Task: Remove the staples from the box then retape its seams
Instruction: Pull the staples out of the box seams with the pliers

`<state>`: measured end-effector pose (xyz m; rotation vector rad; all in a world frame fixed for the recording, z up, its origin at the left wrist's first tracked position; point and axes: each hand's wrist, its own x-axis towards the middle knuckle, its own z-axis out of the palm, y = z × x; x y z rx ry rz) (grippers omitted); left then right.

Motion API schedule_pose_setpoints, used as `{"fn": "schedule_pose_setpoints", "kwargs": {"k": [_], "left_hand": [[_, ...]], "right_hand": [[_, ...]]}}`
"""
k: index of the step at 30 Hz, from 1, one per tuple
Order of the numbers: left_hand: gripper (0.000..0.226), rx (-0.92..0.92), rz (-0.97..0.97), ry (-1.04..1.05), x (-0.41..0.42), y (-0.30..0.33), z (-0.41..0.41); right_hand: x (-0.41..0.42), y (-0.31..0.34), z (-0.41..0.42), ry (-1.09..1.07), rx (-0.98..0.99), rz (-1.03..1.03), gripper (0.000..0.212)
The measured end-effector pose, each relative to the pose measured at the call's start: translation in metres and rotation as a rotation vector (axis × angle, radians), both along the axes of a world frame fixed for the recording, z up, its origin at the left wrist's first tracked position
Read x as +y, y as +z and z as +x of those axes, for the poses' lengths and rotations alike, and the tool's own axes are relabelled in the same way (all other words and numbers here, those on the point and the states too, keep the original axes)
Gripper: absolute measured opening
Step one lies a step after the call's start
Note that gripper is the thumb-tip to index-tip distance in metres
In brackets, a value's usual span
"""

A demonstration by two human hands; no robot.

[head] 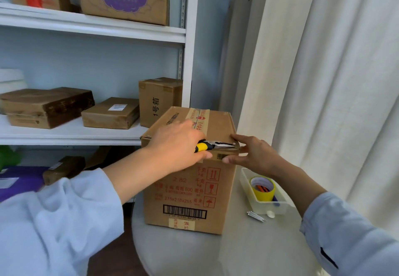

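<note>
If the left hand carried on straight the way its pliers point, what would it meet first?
Probably the right hand at the box top's near right corner: the pliers in the left hand point there, tips almost touching it.

Head view, forward-down, close over hands (216, 148)
</note>
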<state>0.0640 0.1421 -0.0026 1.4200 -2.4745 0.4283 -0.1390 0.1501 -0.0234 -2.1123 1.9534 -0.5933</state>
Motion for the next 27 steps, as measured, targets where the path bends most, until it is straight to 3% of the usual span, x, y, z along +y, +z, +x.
{"fn": "schedule_pose_setpoints", "kwargs": {"k": [3,17,27], "left_hand": [[0.054,0.033,0.062,-0.019,-0.001,-0.002,0.004],[0.051,-0.044,-0.066,-0.045,-0.007,-0.006,-0.004],[0.055,0.163,-0.07,0.017,0.011,-0.034,-0.01]], "right_hand": [[-0.002,-0.002,-0.002,0.001,0.002,-0.014,0.085],[-0.005,-0.006,-0.001,-0.032,-0.002,-0.02,0.087],[-0.004,-0.007,0.0,-0.039,-0.03,-0.023,0.084]]}}
